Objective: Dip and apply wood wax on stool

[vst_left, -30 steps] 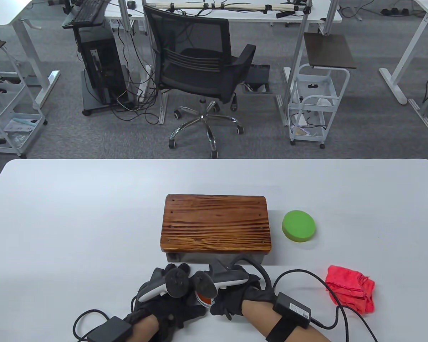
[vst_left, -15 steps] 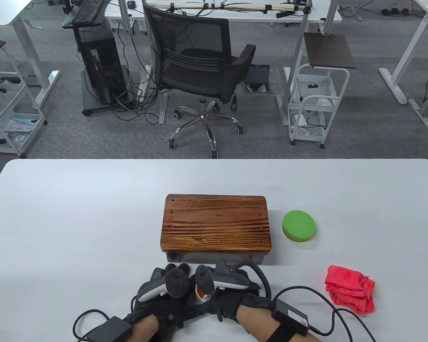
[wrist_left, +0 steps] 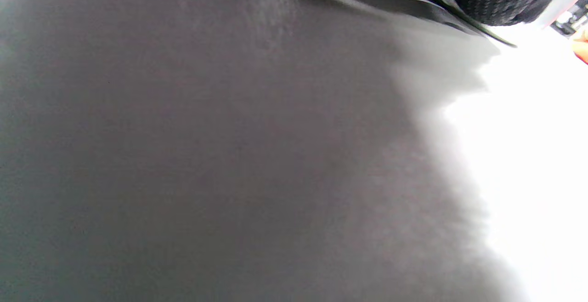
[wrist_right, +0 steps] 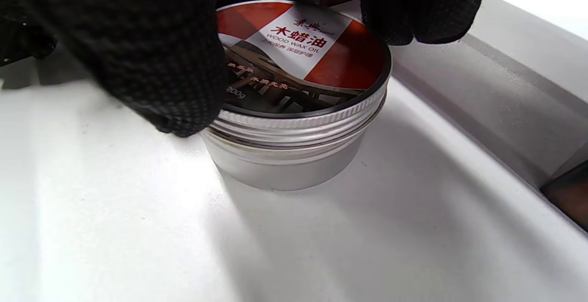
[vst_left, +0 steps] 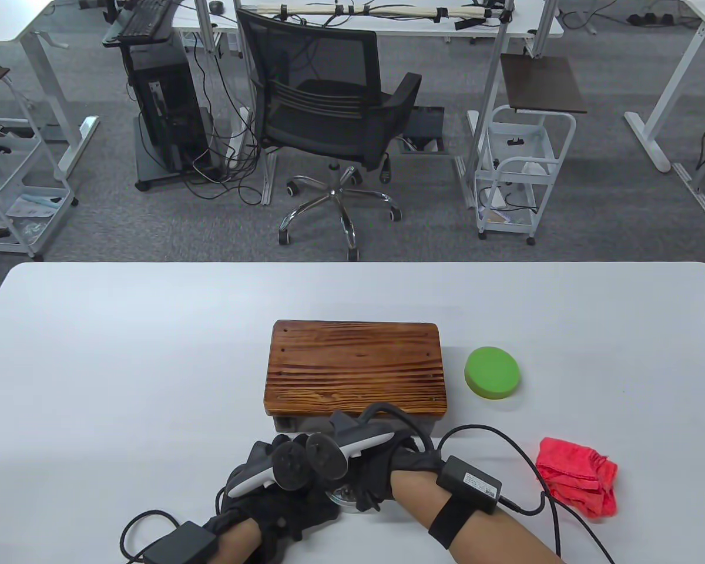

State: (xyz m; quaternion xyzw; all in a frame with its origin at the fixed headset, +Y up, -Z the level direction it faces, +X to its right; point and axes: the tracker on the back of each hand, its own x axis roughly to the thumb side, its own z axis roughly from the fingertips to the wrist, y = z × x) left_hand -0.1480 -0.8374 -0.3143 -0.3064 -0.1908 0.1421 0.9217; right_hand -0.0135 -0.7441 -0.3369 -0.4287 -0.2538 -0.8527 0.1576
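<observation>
The wax tin (wrist_right: 294, 109) sits on the surface (vst_left: 123, 364) just in front of the stool (vst_left: 355, 367). The right hand (wrist_right: 151, 58) grips its ridged metal lid; the left hand (vst_left: 270, 499) seems to steady the base, though I cannot tell its grip. Rigid, smooth, probably slippery: best taken by the knurled rim.

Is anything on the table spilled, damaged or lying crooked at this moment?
Nothing stands out. The wax tin stands upright with its lid on, under the right hand. The stool sits flat. The green sponge lies beside it, and the red cloth is only crumpled.
</observation>
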